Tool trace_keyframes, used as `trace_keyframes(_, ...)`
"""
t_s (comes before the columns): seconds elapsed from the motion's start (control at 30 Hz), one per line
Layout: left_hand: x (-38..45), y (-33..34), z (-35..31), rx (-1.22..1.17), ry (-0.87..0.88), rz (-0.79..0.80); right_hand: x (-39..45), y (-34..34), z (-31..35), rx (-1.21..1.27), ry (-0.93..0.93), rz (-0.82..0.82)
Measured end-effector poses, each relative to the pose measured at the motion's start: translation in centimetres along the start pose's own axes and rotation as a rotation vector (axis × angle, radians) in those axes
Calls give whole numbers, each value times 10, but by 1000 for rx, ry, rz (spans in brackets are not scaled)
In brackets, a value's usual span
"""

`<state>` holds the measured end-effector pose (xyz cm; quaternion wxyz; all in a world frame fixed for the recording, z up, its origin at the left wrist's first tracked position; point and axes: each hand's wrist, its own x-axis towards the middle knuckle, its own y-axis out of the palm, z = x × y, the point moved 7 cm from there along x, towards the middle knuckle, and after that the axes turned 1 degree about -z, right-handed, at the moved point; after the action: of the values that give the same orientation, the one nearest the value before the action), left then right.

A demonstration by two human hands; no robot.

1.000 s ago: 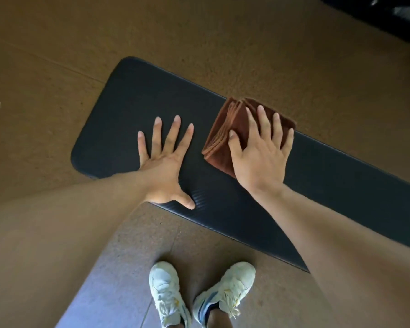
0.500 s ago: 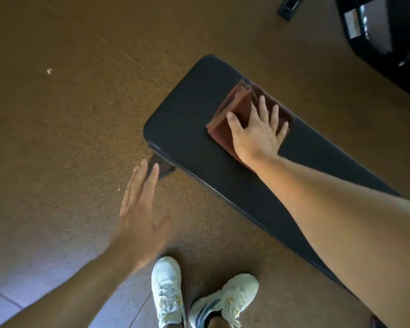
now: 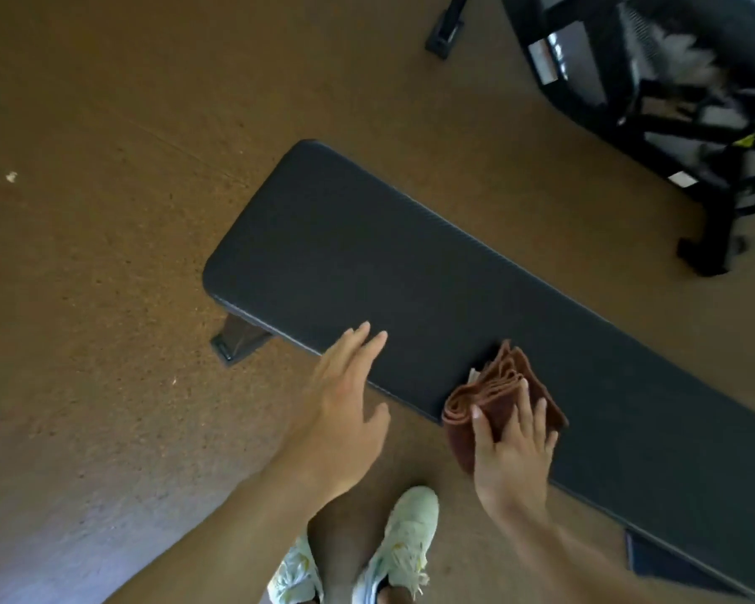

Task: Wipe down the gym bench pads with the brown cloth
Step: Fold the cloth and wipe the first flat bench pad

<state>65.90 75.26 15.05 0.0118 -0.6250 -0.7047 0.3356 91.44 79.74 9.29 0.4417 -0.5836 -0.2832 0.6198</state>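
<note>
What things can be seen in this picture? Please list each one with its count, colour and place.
bench pad: one, black, running across the middle of the view
brown cloth: one, folded, at the pad's near edge under the right hand
bench foot: one, dark, under the pad's left end
gym machine: one, black frame, top right
floor: brown, speckled
shoes: two, pale, bottom centre
left hand: fingers straight, at the pad's near edge
right hand: pressing flat on the cloth

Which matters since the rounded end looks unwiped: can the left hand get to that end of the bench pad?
Probably yes. The left hand is open at the near edge of the bench pad, holding nothing, and the dark surface up to the rounded end lies bare. The right hand presses the brown cloth further right, out of the way.
</note>
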Motion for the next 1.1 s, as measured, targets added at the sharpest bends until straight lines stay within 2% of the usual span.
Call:
trace_keyframes(0.2,12,70,-27,108,69,165,109,-32,15,-18,0,19)
trace_keyframes(0.3,21,90,-29,238,103,159,159,-57,25,20,-80,-37)
trace_keyframes(0.37,28,95,-30,332,101,108,155,-57,25,4,-164,-120)
trace_keyframes(0.47,36,105,-42,325,42,65,77,-35,0,-41,-295,-236)
trace_keyframes(0.57,38,123,-65,259,49,64,8,0,-36,-47,-373,-163)
trace_keyframes(0.63,36,137,-81,252,78,77,11,5,-45,-33,-382,-102)
trace_keyframes(0.77,43,155,-97,273,80,74,63,-20,-32,5,-365,-86)
trace_keyframes(0.87,50,162,-95,386,15,54,138,-58,-27,46,-307,-119)
trace_keyframes(0.97,62,172,-93,569,-66,100,194,-87,-31,61,-235,-138)
trace_keyframes(1.03,71,182,-93,647,-141,152,176,-84,-50,64,-236,-212)
trace_keyframes(1.1,78,192,-94,693,-237,203,113,-67,-88,92,-184,-280)
